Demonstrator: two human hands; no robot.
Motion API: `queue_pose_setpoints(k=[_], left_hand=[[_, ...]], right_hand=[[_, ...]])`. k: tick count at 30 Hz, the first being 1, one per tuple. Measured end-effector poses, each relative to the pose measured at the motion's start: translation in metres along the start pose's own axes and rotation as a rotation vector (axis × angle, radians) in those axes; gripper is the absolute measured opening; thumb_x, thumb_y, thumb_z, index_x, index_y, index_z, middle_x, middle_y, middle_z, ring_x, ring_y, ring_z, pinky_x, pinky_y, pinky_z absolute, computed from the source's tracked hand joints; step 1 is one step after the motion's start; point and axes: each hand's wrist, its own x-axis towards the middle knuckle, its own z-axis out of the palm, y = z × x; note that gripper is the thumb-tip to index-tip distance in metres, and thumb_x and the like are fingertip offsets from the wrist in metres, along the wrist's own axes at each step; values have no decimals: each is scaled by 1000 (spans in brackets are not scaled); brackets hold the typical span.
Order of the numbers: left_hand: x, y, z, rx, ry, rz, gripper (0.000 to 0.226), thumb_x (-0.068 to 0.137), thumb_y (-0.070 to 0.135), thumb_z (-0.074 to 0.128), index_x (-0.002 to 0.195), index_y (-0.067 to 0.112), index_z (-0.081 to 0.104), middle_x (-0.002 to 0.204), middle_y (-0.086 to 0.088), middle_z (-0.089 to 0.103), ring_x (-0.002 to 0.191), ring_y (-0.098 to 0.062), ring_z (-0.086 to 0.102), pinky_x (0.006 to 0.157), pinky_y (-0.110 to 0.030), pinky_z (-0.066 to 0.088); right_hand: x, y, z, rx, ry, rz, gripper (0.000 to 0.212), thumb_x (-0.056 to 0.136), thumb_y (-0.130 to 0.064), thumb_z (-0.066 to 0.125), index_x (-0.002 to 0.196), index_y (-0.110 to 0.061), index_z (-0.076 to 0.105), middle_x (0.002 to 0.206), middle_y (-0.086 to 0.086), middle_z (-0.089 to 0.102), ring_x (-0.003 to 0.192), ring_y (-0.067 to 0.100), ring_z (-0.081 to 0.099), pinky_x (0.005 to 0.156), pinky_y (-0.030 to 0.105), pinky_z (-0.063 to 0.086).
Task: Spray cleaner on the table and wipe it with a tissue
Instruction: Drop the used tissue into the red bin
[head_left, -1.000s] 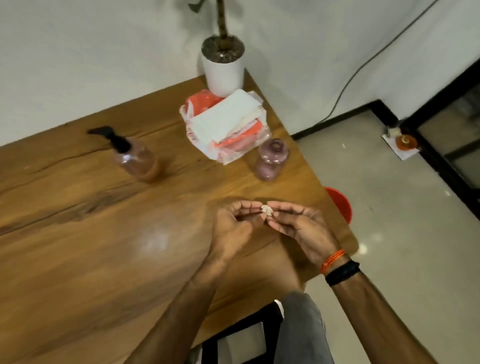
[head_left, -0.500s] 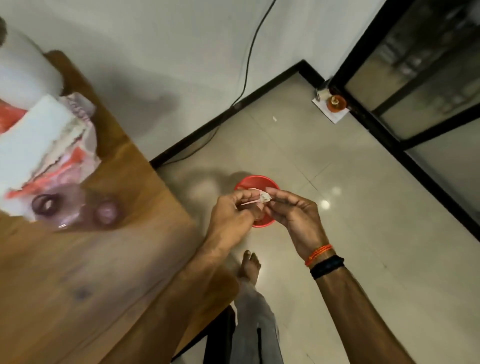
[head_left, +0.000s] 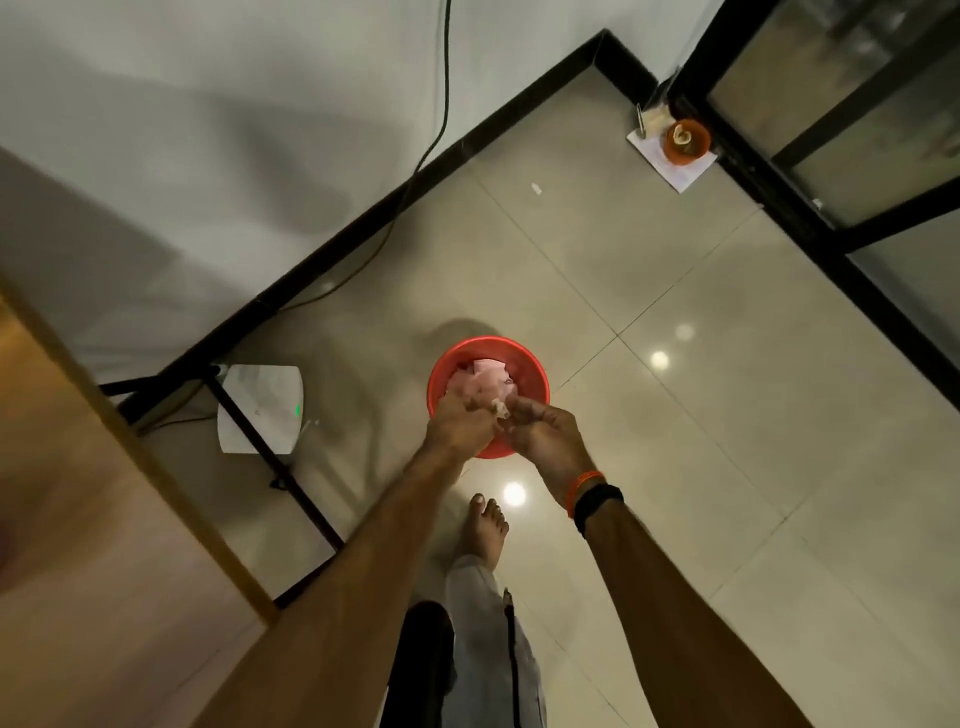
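Both hands meet over a red bin (head_left: 524, 358) on the floor. My left hand (head_left: 460, 423) and my right hand (head_left: 540, 434) pinch a small crumpled tissue ball (head_left: 501, 409) between their fingertips, just above the bin's near side. Crumpled pinkish tissues (head_left: 480, 382) lie inside the bin. Only the wooden table's edge (head_left: 104, 415) shows at the left; the spray bottle and tissue pack are out of view.
A white box with a green light (head_left: 260, 408) sits on the floor under the table, beside the black table legs (head_left: 291, 483). A cable (head_left: 441, 104) runs down the wall. A small orange bowl on paper (head_left: 685, 137) stands by the glass door. My bare foot (head_left: 485, 527) is below the bin.
The view has swung from the tabletop to the floor. Both hands carried the tissue ball off the table's corner and now hold it over the red bin.
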Motion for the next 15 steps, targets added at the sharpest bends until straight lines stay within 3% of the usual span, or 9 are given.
queue_pose_setpoints(k=[2, 5, 8, 10, 12, 13, 15], left_hand=[[12, -2, 2, -12, -4, -5, 64, 67, 22, 78, 125, 2, 59, 99, -6, 70, 87, -20, 68, 62, -17, 49], [20, -3, -2, 49, 25, -1, 83, 43, 40, 68, 118, 4, 64, 108, -17, 70, 104, -34, 66, 81, -35, 52], [8, 4, -12, 80, 16, -9, 47, 72, 21, 69, 114, -1, 64, 106, -18, 69, 96, -31, 65, 82, -36, 51], [2, 5, -17, 62, 17, 19, 32, 82, 9, 66, 111, -4, 63, 92, -11, 68, 85, -22, 61, 77, -31, 50], [-14, 10, -23, 26, 1, 54, 20, 81, 4, 67, 100, -4, 65, 76, -1, 60, 80, -19, 56, 69, -23, 50], [-29, 14, -28, 12, -2, 62, 10, 78, 5, 69, 87, 4, 66, 72, 3, 58, 80, -19, 56, 67, -22, 49], [-52, 20, -35, 2, 9, 92, 15, 61, 17, 71, 61, 14, 57, 64, 8, 53, 74, -16, 53, 69, -24, 46]], right_hand=[[16, 8, -2, -21, -21, 26, 59, 74, 8, 59, 129, -14, 58, 129, 7, 62, 121, 25, 56, 103, 41, 46], [22, 7, -6, -38, 3, 34, 71, 71, 5, 58, 139, -12, 46, 133, 5, 59, 123, 23, 54, 105, 42, 44], [10, -3, -8, -37, 57, 38, 55, 81, 14, 50, 131, -10, 51, 125, 9, 62, 117, 27, 57, 102, 41, 47], [0, -9, -8, -54, 86, 21, 46, 84, 12, 51, 125, -8, 54, 123, 14, 62, 115, 29, 58, 100, 41, 48], [-16, -16, -4, -52, 93, -1, 41, 84, 10, 54, 122, -5, 57, 123, 17, 62, 110, 27, 60, 100, 40, 49], [-27, -21, 0, -48, 89, -17, 39, 84, 9, 55, 121, -4, 58, 122, 18, 63, 105, 25, 60, 98, 39, 48], [-48, -30, 8, -61, 91, -57, 37, 84, 9, 57, 119, -4, 60, 119, 17, 64, 103, 24, 60, 97, 38, 48]])
